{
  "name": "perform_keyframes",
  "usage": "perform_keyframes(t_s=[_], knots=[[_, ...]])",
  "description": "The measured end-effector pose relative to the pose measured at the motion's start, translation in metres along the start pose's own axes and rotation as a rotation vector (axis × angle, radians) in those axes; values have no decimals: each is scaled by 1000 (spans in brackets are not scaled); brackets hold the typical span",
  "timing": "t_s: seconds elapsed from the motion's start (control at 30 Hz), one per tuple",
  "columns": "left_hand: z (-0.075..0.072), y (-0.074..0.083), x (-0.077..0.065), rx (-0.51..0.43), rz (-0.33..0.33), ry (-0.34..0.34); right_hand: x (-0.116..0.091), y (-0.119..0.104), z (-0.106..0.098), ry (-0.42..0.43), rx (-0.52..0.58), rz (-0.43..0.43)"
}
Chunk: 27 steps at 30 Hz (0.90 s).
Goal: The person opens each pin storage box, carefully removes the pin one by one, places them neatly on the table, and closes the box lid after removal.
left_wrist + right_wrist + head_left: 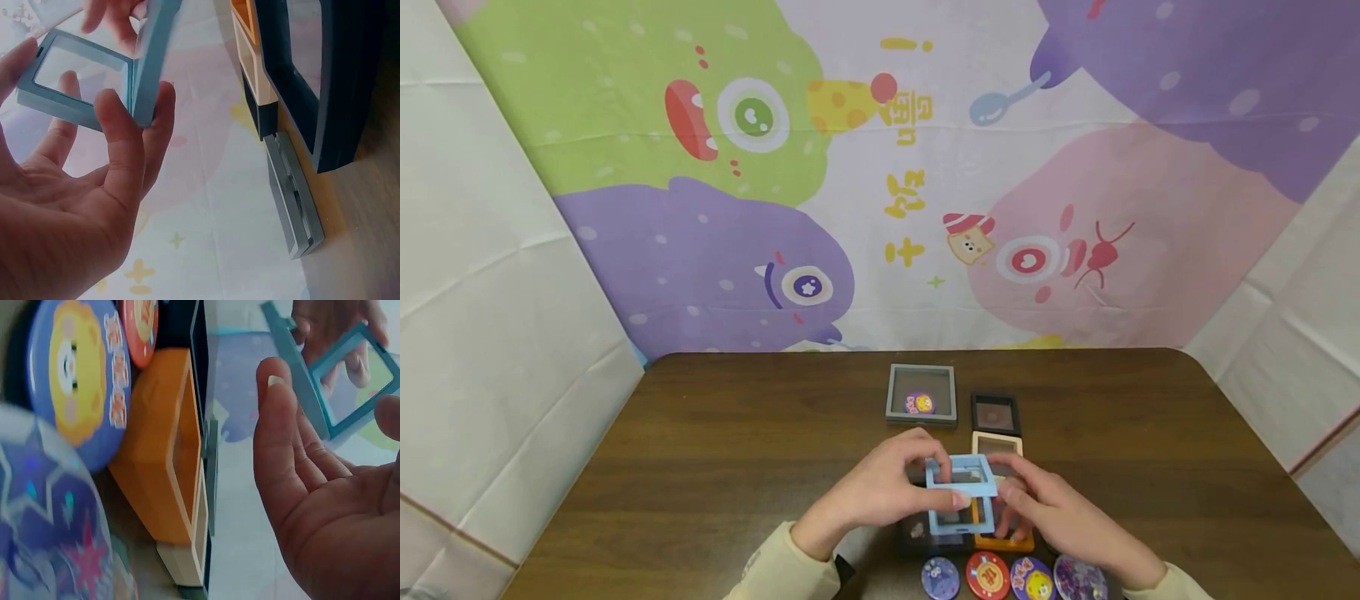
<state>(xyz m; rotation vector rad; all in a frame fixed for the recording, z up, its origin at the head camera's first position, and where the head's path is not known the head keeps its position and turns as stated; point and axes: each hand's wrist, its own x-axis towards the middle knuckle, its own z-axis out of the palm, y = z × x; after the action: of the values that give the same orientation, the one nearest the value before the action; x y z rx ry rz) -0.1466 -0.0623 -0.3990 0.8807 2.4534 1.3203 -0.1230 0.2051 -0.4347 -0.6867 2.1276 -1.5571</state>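
Observation:
A light-blue hinged display frame, its two halves spread apart, is held above the table between both hands. Clear film fills its windows. My left hand grips the frame's left side, thumb in front and fingers over the upper half. In the left wrist view, the fingers sit around the hinge side. My right hand holds the right edge between thumb and fingers; the right wrist view shows an index finger against one half. Below the frame lie an orange frame and a dark frame, both partly hidden.
Round badges line the near edge: dark blue, red, purple with a yellow animal, and a glittery one. Farther back are a grey frame containing a badge, a black frame and a beige frame.

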Motion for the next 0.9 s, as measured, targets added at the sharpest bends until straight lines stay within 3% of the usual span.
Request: perform_keyframes(t_s=[0.23,0.53,0.73,0.9], knots=[[3,0,-1,25,52,-18,1,0,5,-16,118,-1],[6,-2,0,80,47,-41,2,-3,7,22,217,27],[8,-3,1,-14,-25,-51,2,-2,8,57,212,-29],[7,-4,3,-81,-119,-5,1,-2,8,111,165,-69]])
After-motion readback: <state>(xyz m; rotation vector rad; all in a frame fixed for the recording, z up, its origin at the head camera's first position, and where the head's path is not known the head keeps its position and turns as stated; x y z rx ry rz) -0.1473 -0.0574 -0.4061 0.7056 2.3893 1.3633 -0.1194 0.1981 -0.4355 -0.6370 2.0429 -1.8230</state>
